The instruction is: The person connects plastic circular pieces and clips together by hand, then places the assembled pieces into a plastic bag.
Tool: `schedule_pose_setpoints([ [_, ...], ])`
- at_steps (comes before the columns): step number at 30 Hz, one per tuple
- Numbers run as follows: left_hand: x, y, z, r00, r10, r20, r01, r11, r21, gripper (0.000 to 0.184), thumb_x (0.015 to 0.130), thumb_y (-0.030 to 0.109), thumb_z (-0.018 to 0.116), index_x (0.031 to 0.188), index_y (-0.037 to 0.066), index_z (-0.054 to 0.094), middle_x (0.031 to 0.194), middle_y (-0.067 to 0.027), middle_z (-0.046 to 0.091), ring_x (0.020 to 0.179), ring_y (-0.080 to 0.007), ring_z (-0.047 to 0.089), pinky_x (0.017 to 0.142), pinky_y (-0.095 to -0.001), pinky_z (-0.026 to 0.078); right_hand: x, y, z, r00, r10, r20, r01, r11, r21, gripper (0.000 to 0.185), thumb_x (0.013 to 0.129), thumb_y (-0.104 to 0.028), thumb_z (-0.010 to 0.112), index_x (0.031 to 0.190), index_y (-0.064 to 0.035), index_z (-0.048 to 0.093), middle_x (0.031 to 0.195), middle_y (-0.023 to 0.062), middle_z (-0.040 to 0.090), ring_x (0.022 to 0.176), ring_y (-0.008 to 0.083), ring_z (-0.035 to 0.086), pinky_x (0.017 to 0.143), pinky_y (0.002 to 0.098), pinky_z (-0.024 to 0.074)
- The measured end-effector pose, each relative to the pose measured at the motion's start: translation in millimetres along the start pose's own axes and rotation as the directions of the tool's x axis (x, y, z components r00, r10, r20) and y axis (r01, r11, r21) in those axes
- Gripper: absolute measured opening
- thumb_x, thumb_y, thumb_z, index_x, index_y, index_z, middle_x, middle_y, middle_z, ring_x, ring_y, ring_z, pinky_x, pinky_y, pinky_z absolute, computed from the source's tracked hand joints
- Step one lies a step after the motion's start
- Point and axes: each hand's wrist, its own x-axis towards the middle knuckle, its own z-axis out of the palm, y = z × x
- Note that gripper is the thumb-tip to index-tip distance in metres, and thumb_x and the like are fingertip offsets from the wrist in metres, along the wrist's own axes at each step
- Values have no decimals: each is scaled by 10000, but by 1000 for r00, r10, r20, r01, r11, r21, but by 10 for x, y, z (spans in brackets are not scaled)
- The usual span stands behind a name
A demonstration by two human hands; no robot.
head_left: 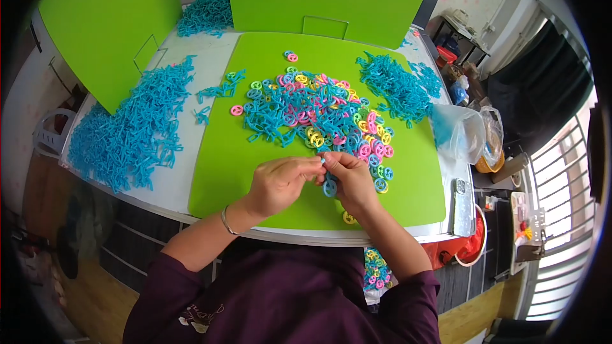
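My left hand (280, 185) and my right hand (352, 181) meet over the near part of the green mat (255, 188). Fingertips of both pinch a small blue plastic piece, mostly hidden between them. Just below, a blue wheel-shaped ring (329, 188) hangs against my right fingers; whether it is joined to the small piece I cannot tell. Beyond my hands lies a mixed heap of pink, yellow, green and blue rings (364, 150) and teal plastic clips (264, 121). A yellow ring (349, 218) lies near my right wrist.
Large piles of teal clips (131, 134) lie at the left and at the right (395, 89). Green boards (331, 0) stand behind. A clear plastic tub (458, 134) and a phone (463, 207) are at the table's right side.
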Motion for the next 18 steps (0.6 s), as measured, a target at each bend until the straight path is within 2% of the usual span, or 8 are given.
schedule_pose_setpoints([
  [3, 28, -55, 32, 941, -324, 93, 337, 912, -234, 87, 860, 0, 632, 942, -27, 638, 825, -78, 692, 716, -113, 670, 624, -242, 547, 19, -6, 17, 998, -58, -12, 59, 991, 118, 216, 940, -86, 552, 1110, 42, 593, 904, 108, 654, 783, 164, 635, 707, 274, 515],
  [6, 86, -201, 2, 820, -544, 178, 543, 641, -542, 93, 867, 27, 640, 938, -34, 637, 798, -63, 668, 702, -101, 654, 625, -229, 540, 37, -16, 78, 998, -35, 46, 29, 993, 112, 240, 947, -65, 515, 1153, 44, 574, 923, 101, 644, 823, 184, 634, 762, 307, 520],
  [10, 110, -201, -157, 802, -557, 213, 596, 770, -228, 104, 879, 79, 650, 943, -4, 654, 852, -42, 670, 739, -80, 625, 614, -216, 517, 51, -46, 36, 996, -56, 68, 53, 997, 50, 259, 940, -58, 530, 1175, 43, 569, 924, 109, 648, 834, 182, 632, 754, 296, 518],
  [13, 49, -238, -73, 901, -420, 104, 433, 870, -234, 106, 860, 72, 670, 939, 3, 655, 780, -27, 665, 649, -75, 607, 577, -225, 493, 26, -63, 40, 996, -58, 72, 56, 998, 28, 258, 941, -72, 525, 1167, 45, 573, 920, 108, 649, 831, 185, 633, 756, 303, 520],
  [16, 59, -219, -52, 826, -546, 142, 560, 762, -325, 125, 850, 74, 679, 936, -12, 648, 764, -42, 670, 637, -84, 608, 570, -234, 492, 11, -93, 40, 998, -30, 56, 28, 999, 38, 247, 937, -77, 518, 1142, 45, 581, 897, 102, 645, 813, 185, 632, 756, 315, 526],
  [18, 43, -211, -54, 871, -478, 118, 492, 848, -199, 123, 855, 71, 672, 940, -13, 644, 768, -47, 672, 655, -84, 621, 582, -236, 503, 14, -110, 31, 998, 15, 56, -18, 999, 50, 250, 934, -84, 518, 1142, 43, 578, 876, 94, 643, 796, 176, 630, 748, 313, 530],
])
